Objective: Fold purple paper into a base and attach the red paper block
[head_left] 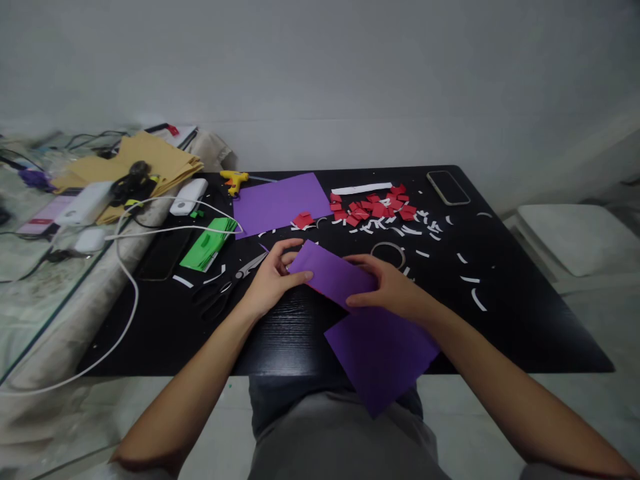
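Observation:
Between my two hands a folded piece of purple paper (pixel 333 270) is held tilted above the black table. My left hand (pixel 280 273) pinches its left end, thumb on top. My right hand (pixel 383 287) grips its right end, thumb across the face and fingers behind. Below my right hand another purple sheet (pixel 383 360) reaches past the table's front edge; whether it joins the folded piece is hidden. A sliver of red shows under the folded paper's lower edge. Scissors (pixel 235 280) lie just left of my left hand, and a tape ring (pixel 388 255) lies behind my right hand.
On the table (pixel 525 320) are a flat purple sheet (pixel 280 200), red paper pieces (pixel 375 208), white scraps (pixel 477 300), a green paper stack (pixel 209 245), a yellow glue gun (pixel 235 180) and a phone (pixel 448 188). A white cable (pixel 135 300) loops at left.

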Tool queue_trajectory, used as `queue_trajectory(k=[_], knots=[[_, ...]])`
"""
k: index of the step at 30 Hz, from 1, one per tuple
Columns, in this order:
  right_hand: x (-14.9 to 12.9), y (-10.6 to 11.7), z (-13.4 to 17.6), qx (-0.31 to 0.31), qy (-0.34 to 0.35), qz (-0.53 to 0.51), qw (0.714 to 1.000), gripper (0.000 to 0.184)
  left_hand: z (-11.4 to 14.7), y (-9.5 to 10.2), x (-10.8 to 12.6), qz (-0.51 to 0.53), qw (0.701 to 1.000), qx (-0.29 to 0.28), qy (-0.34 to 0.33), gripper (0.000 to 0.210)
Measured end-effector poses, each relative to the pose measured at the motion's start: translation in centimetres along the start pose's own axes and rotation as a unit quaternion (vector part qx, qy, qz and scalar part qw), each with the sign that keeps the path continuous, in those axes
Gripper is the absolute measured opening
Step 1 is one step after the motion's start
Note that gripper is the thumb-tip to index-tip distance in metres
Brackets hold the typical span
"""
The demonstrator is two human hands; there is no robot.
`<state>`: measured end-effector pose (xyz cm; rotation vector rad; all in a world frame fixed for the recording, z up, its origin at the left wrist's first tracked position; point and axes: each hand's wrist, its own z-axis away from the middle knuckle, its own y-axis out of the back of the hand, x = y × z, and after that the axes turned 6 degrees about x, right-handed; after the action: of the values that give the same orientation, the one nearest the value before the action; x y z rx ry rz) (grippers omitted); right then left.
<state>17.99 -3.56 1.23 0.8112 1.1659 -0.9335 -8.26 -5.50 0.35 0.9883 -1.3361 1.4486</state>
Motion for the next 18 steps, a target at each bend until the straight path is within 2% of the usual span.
queue_trajectory(k=[3,5,8,11,13,15,18], knots=[[-0.8,-0.2,-0.3,-0.106,-0.046,0.012,0.993,0.053,-0.4,-0.6,1.1,-0.02,1.0,-0.018,-0.015,0.074],[-1.3,-0.7,-0.6,-0.132,-0.048,0.005,0.99,0.046,-0.9,-1.3,1.8,-0.021,0.999,-0.017,-0.033,0.076],[-1.6,-1.9,-1.3,-0.075,-0.014,-0.016,0.997,0.047,-1.8,-2.7,2.2,0.023,0.998,0.032,-0.049,0.074],[-1.1,-2.8,-2.3,-0.021,0.017,-0.028,0.999,0.048,-2.5,-3.9,1.7,0.093,0.992,0.082,-0.01,0.067],[-0.4,-3.1,-2.9,-0.014,0.018,-0.028,0.999,0.047,-2.7,-4.3,1.0,0.114,0.99,0.083,0.017,0.055],[0.4,-3.2,-3.4,-0.017,0.008,-0.029,0.999,0.049,-2.5,-4.4,0.4,0.098,0.993,0.066,0.013,0.046],[1.4,-3.5,-3.7,-0.033,-0.007,-0.047,0.998,0.054,-1.9,-4.3,-0.2,0.017,0.997,0.069,-0.04,0.04]])
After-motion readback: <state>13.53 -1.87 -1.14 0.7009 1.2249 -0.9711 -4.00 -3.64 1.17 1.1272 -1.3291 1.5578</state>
